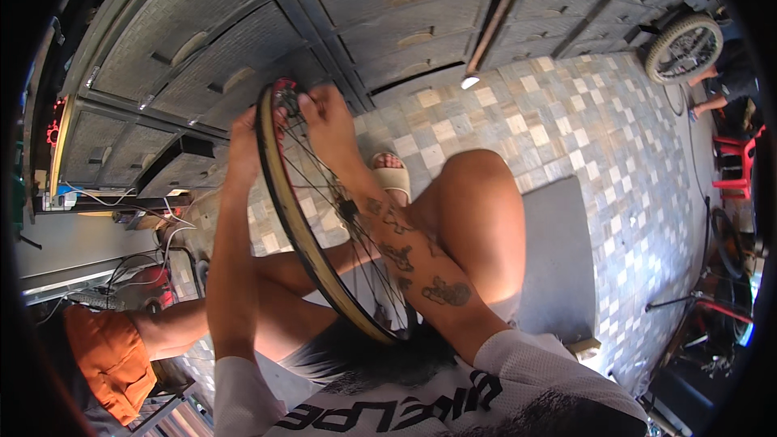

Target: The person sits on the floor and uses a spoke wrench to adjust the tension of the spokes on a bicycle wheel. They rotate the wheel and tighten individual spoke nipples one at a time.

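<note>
A bicycle wheel [288, 235], with a black-edged tan tyre, red rim and dark spokes, stands tilted between my legs, its lower part at my lap. My left hand [244, 133] is closed on the wheel's upper left side, its fingers partly hidden by the tyre. My right hand [324, 120], at the top of the wheel, has thumb and fingers bent together at the red rim and spokes; exactly what small part they pinch is too small to tell.
Grey metal drawers [388, 8] line the far side above the checkered floor [566, 129]. A person in orange shorts [105, 356] is at lower left; another person [720, 81] is at right near a spare wheel [684, 48], red stool [732, 166] and bike parts. A grey board [554, 267] lies beside my knee.
</note>
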